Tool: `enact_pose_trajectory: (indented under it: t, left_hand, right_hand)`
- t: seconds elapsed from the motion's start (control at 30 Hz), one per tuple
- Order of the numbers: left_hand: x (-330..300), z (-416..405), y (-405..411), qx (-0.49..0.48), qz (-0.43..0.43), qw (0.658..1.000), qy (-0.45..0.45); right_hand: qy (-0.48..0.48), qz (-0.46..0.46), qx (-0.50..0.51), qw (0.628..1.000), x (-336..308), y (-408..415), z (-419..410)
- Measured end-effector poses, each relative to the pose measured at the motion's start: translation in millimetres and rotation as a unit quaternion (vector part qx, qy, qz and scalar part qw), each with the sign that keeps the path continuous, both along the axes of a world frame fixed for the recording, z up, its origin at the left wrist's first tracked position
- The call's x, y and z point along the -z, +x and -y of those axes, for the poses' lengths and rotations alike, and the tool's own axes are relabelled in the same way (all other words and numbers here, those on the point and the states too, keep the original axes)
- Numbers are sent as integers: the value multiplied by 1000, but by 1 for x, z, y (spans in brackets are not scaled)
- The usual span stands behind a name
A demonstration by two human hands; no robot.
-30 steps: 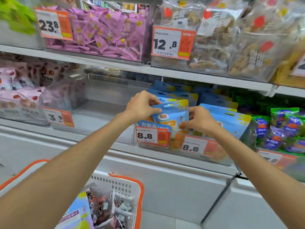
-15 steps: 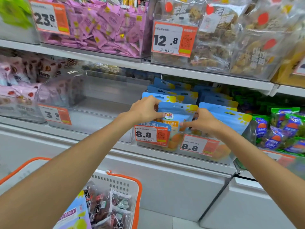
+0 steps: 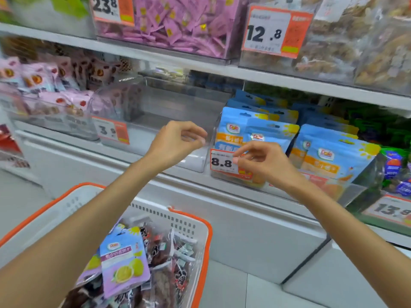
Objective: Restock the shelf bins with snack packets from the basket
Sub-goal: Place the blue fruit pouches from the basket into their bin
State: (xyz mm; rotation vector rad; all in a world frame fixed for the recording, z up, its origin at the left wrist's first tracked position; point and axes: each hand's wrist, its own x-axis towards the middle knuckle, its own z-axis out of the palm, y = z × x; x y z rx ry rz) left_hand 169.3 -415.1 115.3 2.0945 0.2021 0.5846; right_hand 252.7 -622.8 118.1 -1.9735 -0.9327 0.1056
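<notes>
The shelf point(image 3: 222, 70) carries clear bins side by side at chest height. The bin of blue packets point(image 3: 347, 192) stands right of centre, already holding upright blue packets point(image 3: 333, 161) in rows behind its 8.8 price tag point(image 3: 222, 162). Just left of it the empty clear bin point(image 3: 169, 112) has nothing visible on its floor. Below and to the left, nearer the person, hangs the basket point(image 3: 200, 236), white with an orange rim. It holds the stock still to go out: a purple packet point(image 3: 124, 263) lying tilted on top with its long axis running roughly up and down the frame, and a heap of dark packets point(image 3: 169, 263) beside it.

So the next thing to pick lies down and back toward the body from both hands, well apart from them. I judge the left arm the nearer, since its forearm passes directly over the basket.

The left hand point(image 3: 175, 141) hovers in front of the empty clear bin, its fingers point(image 3: 195, 134) loosely curled with thumb and forefinger close together, holding nothing. The right hand point(image 3: 264, 163) hangs in front of the price tag, wrist bent, fingertips drawn loosely together; it too grips no packet, though whether it touches the tag I cannot tell.
</notes>
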Motion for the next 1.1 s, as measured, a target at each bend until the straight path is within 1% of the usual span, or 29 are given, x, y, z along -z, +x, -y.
enact_pose_trajectory:
  t: [0.13, 0.2, 0.27, 0.33, 0.4, 0.47, 0.5, 0.57, 0.63, 0.7, 0.73, 0.77, 0.8, 0.83, 0.87, 0.9, 0.93, 0.97, 1.0, 1.07, 1.1]
  left_hand:
    - [60, -46, -65, -49, -93, 992, -70]
    - [92, -70, -93, -81, -138, 983, -94]
    - [123, -90, -118, -109, -163, 974, -115]
    - [160, -111, -143, -142, -208, 960, -123]
    - [199, -125, -163, -161, -273, 942, -114]
    - [234, -130, -175, -170, -346, 917, -103]
    - [247, -128, -178, -173, -387, 900, -97]
    - [264, -120, -179, -166, -458, 869, -87]
    - [278, -114, -176, -153, -477, 863, -73]
    - [289, -112, -172, -145, -459, 874, -72]
    - [294, -113, -172, -141, -447, 880, -76]
    - [295, -114, -173, -145, -435, 885, -76]
    - [293, -117, -176, -167, -427, 886, -62]
    - [291, -122, -181, -204, -431, 879, -22]
    - [291, -129, -185, -241, -448, 861, 34]
    - [291, -136, -189, -260, -476, 837, 77]
    - [293, -141, -192, -267, -509, 812, 101]
    - [296, -144, -192, -266, -540, 792, 104]
    - [301, -145, -190, -261, -562, 778, 103]
    - [309, -142, -180, -232, -592, 765, 103]
    - [315, -139, -175, -214, -601, 764, 96]
  right_hand:
    - [-117, -68, -119, 984, 64, -24, -53]
    - [-158, -86, -146, 973, 92, -33, -78]
    - [-199, -100, -169, 960, 118, -41, -99]
    - [-252, -111, -188, 943, 148, -50, -123]
    - [-305, -80, -200, 928, 177, -64, -145]
    - [-371, -52, -176, 910, 211, -80, -166]
    - [-395, -58, -162, 902, 226, -87, -175]
    - [-430, -81, -166, 884, 249, -101, -188]
    - [-431, -163, -186, 868, 262, -110, -194]
    - [-381, -253, -157, 875, 276, -115, -194]
    - [-347, -275, -128, 888, 283, -116, -192]
    - [-324, -304, -88, 892, 291, -116, -192]
    - [-307, -324, -63, 892, 298, -115, -189]
    - [-306, -338, -59, 888, 300, -113, -186]
    - [-312, -333, -77, 887, 299, -111, -183]
    - [-333, -306, -93, 887, 295, -108, -180]
    - [-354, -267, -109, 890, 291, -104, -176]
    - [-371, -228, -125, 891, 287, -101, -173]
    - [-378, -209, -127, 893, 283, -99, -170]
    - [-360, -224, -115, 898, 278, -96, -165]
    - [-345, -240, -106, 901, 275, -95, -163]
